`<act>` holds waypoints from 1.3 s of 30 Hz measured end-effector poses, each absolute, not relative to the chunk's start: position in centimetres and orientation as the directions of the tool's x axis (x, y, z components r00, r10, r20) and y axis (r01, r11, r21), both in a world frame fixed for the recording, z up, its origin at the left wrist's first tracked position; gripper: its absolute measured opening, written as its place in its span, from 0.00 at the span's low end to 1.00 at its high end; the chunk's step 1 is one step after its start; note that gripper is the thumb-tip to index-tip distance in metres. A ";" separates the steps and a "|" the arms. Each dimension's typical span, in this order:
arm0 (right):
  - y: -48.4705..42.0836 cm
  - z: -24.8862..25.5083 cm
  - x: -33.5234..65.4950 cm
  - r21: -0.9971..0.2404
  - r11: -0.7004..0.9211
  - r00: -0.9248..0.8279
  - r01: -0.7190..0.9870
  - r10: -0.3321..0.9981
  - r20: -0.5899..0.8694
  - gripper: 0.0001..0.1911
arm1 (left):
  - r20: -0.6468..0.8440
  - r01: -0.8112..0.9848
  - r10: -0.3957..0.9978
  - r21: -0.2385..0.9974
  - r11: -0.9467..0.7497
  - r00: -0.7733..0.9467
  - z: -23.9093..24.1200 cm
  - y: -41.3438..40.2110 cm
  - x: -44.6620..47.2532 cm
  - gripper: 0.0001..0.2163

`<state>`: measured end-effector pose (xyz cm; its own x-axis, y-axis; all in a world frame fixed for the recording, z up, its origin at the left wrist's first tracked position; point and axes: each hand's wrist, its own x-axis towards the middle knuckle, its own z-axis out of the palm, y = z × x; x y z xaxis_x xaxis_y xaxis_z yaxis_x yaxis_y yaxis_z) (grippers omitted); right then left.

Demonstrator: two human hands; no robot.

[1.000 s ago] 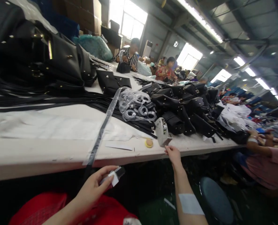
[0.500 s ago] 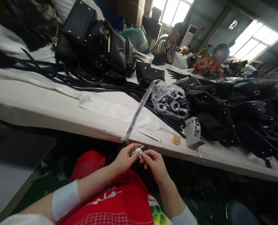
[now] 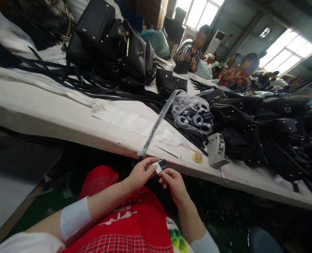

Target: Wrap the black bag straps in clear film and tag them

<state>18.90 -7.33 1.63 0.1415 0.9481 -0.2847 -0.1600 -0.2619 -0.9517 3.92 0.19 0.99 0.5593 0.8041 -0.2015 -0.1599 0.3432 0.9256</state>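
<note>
My left hand (image 3: 139, 173) pinches the end of a black strap (image 3: 156, 126) wrapped in clear plastic, where a small white tag (image 3: 159, 166) sits. My right hand (image 3: 173, 182) is closed on the same strap end, fingertips pressed to the white tag. Both hands hover just below the front edge of the white table (image 3: 53, 116), above my red apron (image 3: 124, 225). The strap runs up over the table edge toward a clear bag of coiled straps (image 3: 194, 114).
Black bags (image 3: 113, 45) are piled at the back left and more black bags (image 3: 263, 123) at the right. A grey tape dispenser (image 3: 216, 151) and a yellow disc (image 3: 197, 157) sit near the edge. Other people work at the table's far end.
My right hand left the tape dispenser and came to the strap end held by my left hand. The view swung left and down; both hands now pinch the tag.
</note>
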 end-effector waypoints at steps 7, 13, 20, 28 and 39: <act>-6.7 1.4 18.4 -0.935 -0.333 0.167 -0.124 0.921 -0.351 0.20 | -0.168 -0.166 0.817 0.938 0.305 0.552 1.2 -0.1 3.8 0.22; -6.6 2.0 18.2 -0.935 -0.338 0.082 -0.111 0.934 -0.347 0.17 | -0.177 -0.086 0.873 0.967 0.241 0.455 1.3 0.1 3.4 0.21; -5.9 1.7 17.6 -0.956 -0.265 0.105 -0.124 0.955 -0.278 0.14 | -0.016 -0.019 0.900 0.999 0.027 0.435 1.8 0.1 3.2 0.17; -5.2 1.2 16.2 -0.971 -0.182 0.342 -0.154 0.912 -0.225 0.13 | 0.274 0.034 0.846 0.945 -0.324 0.458 2.0 -1.1 3.0 0.14; -4.4 -0.8 15.9 -0.899 -0.183 0.084 -0.397 0.969 -0.234 0.25 | 0.182 0.090 0.909 0.969 -0.231 0.374 0.0 0.8 2.8 0.16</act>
<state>15.94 -4.35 -0.80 0.0843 0.9685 -0.2342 -0.3974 -0.1829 -0.8993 2.83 0.76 0.00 0.3740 0.9094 0.1819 0.0904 -0.2310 0.9688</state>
